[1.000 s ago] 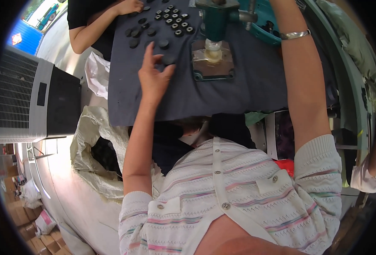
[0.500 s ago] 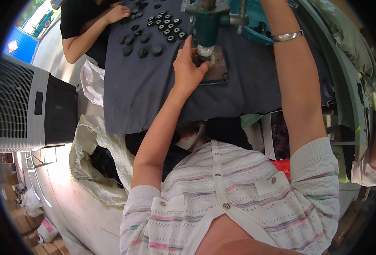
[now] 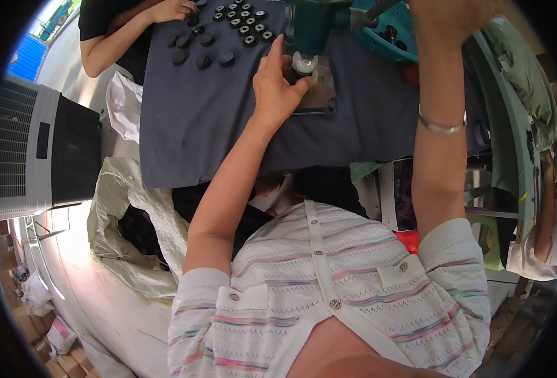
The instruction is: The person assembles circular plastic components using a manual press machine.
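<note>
Left hand [image 3: 277,88]: one, at the near left edge of the green press [image 3: 310,28], thumb and forefinger parted in a curve beside the clear ram tip [image 3: 305,62]; whether the fingers grip a small part there cannot be told, the spot being partly hidden. Right hand [image 3: 458,19]: one, raised at the upper right edge, blurred and cut by the frame; its spread and any hold cannot be told. Silver bracelet [image 3: 442,129]: one, on the right forearm. Press: green body, standing on the grey cloth [image 3: 366,135] at the far middle of the table, ram tip over the flat base plate [image 3: 321,96], side lever [image 3: 379,9] angled up to the right. Plain black discs [image 3: 227,58]: several, loosely scattered on the cloth to the left of the press. Black discs with pale centres [image 3: 244,30]: a close cluster, between the plain ones and the press. Teal basin [image 3: 361,39]: one, right of the press, dark parts inside. Co-worker's hand [image 3: 174,10]: one, at the table's far left, near the plain discs. Woven sack [image 3: 111,189]: pale, open-mouthed, on the floor left of the person, dark contents. Grey-and-black slatted unit [image 3: 77,151]: one, farther left.
</note>
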Tool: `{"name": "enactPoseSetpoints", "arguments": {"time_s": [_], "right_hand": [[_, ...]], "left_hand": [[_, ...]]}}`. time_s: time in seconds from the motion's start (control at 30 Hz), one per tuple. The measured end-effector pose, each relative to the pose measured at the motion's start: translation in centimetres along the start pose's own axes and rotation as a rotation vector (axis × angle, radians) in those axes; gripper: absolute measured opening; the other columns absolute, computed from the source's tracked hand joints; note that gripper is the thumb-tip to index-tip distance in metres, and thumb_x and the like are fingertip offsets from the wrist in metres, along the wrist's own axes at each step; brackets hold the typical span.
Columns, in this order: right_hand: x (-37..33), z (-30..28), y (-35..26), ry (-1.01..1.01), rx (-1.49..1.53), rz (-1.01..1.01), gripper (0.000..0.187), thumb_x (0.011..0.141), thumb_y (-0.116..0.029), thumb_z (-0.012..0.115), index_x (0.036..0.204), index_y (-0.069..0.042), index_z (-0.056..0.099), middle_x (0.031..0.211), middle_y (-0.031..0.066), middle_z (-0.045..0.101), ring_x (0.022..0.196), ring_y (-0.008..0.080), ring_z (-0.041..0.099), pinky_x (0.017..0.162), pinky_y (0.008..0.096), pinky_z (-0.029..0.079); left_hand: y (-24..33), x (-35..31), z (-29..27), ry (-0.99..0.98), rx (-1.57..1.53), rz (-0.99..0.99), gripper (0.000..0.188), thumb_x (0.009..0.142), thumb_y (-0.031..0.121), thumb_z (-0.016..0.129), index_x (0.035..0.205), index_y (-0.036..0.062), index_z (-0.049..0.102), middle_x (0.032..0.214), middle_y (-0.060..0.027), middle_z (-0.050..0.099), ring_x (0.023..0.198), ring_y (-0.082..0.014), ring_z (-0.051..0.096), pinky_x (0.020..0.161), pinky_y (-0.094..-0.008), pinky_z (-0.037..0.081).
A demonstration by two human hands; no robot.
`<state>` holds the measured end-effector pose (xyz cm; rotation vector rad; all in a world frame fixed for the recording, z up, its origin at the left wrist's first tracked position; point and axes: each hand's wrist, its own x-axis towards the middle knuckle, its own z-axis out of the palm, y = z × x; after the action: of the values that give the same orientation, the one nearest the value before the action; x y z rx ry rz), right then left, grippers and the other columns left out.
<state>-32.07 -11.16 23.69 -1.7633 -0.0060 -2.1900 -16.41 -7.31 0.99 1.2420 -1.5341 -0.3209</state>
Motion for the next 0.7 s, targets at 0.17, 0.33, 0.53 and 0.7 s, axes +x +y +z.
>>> {"name": "enactPoseSetpoints", "arguments": {"time_s": [0.17,0.33,0.53,0.7], "right_hand": [[-5.6,-1.2,-5.5,0.034,-0.099,-0.016,0.021,0.101,-0.026,0.049,0.096,-0.007,0.054,0.085,0.0078,0.057,0.059,0.0134,0.049,0.057,0.0313,0.041],[-15.8,-4.5,-8.4,-0.179,-0.236,-0.056,0.022,0.098,-0.033,0.048,0.093,-0.012,0.05,0.092,0.0113,0.051,0.078,0.0293,0.058,0.09,0.0602,0.046],[-16.9,-5.0,-8.4,-0.228,-0.304,-0.108,0.032,0.101,-0.037,0.048,0.093,-0.007,0.05,0.094,0.0125,0.051,0.086,0.0292,0.063,0.097,0.0586,0.045],[-12.3,-4.4,-9.6,-0.294,-0.311,-0.02,0.029,0.102,-0.028,0.045,0.098,0.0,0.052,0.097,0.0169,0.056,0.086,0.0276,0.063,0.095,0.0553,0.048]], "left_hand": [[-0.1,0.2,0.5,-0.047,-0.06,-0.025,0.094,0.062,0.011,0.082,0.144,0.0011,0.037,0.096,-0.0084,0.065,0.087,-0.0256,0.06,0.072,-0.0369,0.051],[-0.1,0.2,-0.4,-0.024,-0.019,0.086,0.098,0.064,0.007,0.083,0.148,0.0068,0.034,0.111,-0.012,0.066,0.098,-0.0228,0.064,0.077,-0.0334,0.054],[-0.7,0.1,-0.7,-0.061,-0.104,-0.008,0.099,0.062,0.008,0.081,0.148,0.0012,0.032,0.105,-0.0123,0.066,0.094,-0.0275,0.062,0.078,-0.0358,0.052],[-0.2,0.0,-0.4,-0.062,-0.088,0.037,0.099,0.062,0.008,0.08,0.148,0.0026,0.032,0.104,-0.0128,0.065,0.09,-0.0265,0.063,0.074,-0.0353,0.052]]}}
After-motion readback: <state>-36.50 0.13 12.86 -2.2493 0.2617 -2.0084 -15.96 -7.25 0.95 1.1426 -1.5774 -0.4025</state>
